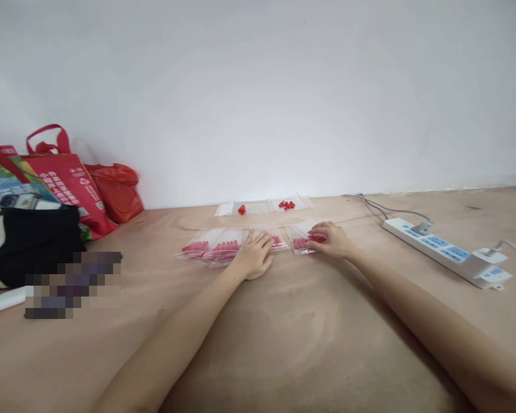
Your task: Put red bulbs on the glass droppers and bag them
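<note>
A row of clear zip bags with red tube-like pieces lies in front of me. My left hand rests with fingers stretched out, flat between the middle zip bag and another bag partly hidden beneath its fingertips. At the far left of the row is a further zip bag. My right hand bends its thumb and fingers around red pieces at the right-hand zip bag. Whether those pieces are inside the bag I cannot tell.
Near the wall, small red pieces and a red cluster lie on flat clear bags. A white power strip with plugs and cords stands right. Red bags and a black bag are left, behind a blurred-out object.
</note>
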`<state>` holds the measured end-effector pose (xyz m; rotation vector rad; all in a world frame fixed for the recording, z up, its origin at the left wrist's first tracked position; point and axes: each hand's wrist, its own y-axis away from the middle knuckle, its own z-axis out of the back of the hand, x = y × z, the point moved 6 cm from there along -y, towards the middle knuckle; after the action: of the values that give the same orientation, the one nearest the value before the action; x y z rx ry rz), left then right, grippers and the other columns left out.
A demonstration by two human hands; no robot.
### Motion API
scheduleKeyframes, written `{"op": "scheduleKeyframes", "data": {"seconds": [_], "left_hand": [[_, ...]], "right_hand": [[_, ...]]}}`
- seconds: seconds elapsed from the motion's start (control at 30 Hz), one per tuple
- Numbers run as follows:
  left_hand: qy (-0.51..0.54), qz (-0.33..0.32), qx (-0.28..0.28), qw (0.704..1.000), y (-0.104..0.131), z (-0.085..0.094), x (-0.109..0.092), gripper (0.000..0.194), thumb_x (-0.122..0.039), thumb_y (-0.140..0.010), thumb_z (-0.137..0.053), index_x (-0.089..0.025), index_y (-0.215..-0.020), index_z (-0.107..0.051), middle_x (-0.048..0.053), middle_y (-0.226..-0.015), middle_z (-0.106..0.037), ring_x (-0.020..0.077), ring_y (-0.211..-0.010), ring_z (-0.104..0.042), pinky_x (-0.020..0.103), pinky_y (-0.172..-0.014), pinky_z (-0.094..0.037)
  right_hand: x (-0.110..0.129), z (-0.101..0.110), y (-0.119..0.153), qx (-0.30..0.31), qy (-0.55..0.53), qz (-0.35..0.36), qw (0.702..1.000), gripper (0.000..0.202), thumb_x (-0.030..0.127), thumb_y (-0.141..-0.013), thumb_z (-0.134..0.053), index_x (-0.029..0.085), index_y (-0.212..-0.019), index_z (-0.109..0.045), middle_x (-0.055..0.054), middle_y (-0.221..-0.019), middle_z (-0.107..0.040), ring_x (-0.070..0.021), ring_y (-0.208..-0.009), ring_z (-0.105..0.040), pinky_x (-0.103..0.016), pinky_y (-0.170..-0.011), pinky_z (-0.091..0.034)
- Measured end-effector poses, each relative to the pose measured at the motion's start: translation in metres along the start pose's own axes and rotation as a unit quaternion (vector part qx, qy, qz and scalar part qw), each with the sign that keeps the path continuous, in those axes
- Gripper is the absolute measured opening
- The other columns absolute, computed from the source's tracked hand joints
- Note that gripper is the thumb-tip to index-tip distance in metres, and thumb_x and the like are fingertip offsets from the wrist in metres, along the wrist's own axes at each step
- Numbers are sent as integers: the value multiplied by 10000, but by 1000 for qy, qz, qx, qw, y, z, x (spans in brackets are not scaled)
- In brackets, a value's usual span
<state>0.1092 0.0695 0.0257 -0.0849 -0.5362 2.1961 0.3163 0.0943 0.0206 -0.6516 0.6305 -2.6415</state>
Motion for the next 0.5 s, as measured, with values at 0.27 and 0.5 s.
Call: {"op": "scheduleKeyframes", "data": {"seconds": [0.27, 0.5], "left_hand": [[51, -17, -85, 995, -30, -14, -41, 260, -204, -744, -557, -131, -993, -568, 98, -1031, -602, 217, -989, -531, 364, -895, -406], [48, -50, -81, 994, -50, -23, -45, 164, -67, -777, -460, -142, -811, -602, 73, -882, -648, 199, -852, -594, 348, -772, -472]], "right_hand": [[7, -1, 26, 1, 46, 108, 993, 334, 199, -717, -497, 185, -1031, -609, -96, -1004, -602, -207, -907, -544, -354, -788, -419], [8, -1, 29, -36, 85, 93, 991, 303, 327, -772, -489, 191, -1014, -609, -110, -1010, -583, -217, -903, -534, -357, -754, -417]]}}
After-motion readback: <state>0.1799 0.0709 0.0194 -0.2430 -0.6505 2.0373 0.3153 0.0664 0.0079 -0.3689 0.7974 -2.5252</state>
